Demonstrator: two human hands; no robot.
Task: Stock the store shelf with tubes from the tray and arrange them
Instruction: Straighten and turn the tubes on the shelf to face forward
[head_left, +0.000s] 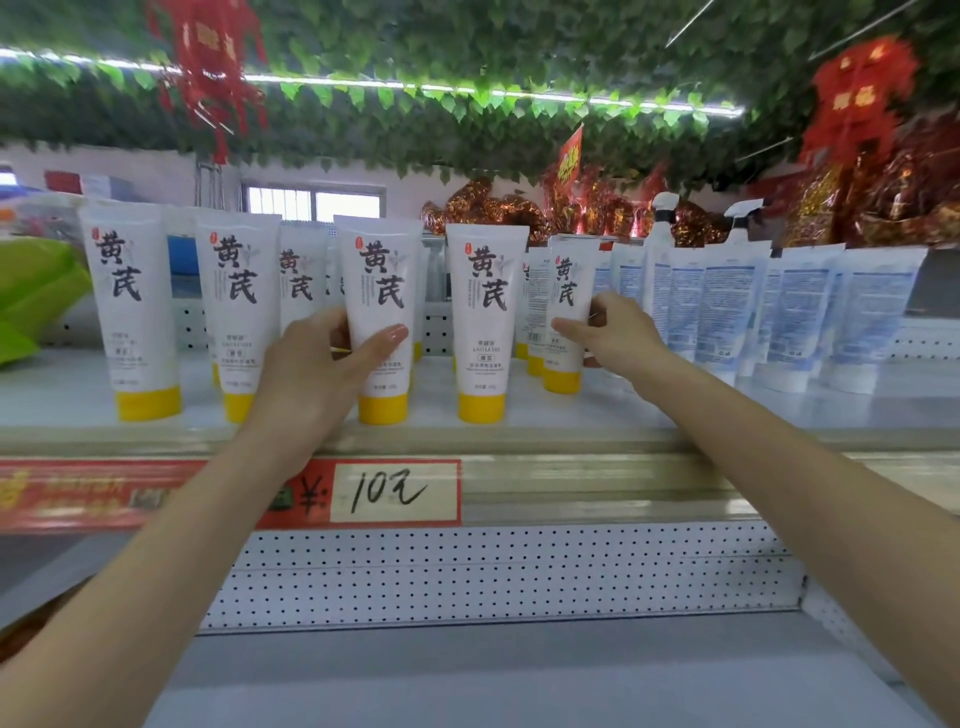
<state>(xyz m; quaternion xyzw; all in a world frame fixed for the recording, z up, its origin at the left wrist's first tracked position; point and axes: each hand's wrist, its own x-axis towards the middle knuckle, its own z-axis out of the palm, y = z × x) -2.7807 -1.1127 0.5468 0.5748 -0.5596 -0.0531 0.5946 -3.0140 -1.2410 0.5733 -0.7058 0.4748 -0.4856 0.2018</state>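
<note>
Top shelf (545, 434), white, with goods listed left to right.

- Green plastic object (31, 291): lay at the far left end, partly out of frame.
- First tube (132, 312): white with black calligraphy, stood upright on its yellow cap at the front edge.
- Second tube (236, 312): same kind, upright, just beside the first.
- Left hand (311, 374): gripped the third tube (382, 280), thumb laid across its front and fingers curled behind. The tube stood cap-down on the shelf.
- Fourth tube (485, 312): upright, free-standing, between the two hands.
- Rear tube (569, 291): stood further back, pinched at its lower part between the thumb and fingers of the right hand (621, 338).
- Blue-printed tubes (727, 312): a crowded row, leaning slightly.
- Spray bottles (665, 218): two, behind that row.
- Price label (395, 491): handwritten, on the shelf's front rail.
</note>
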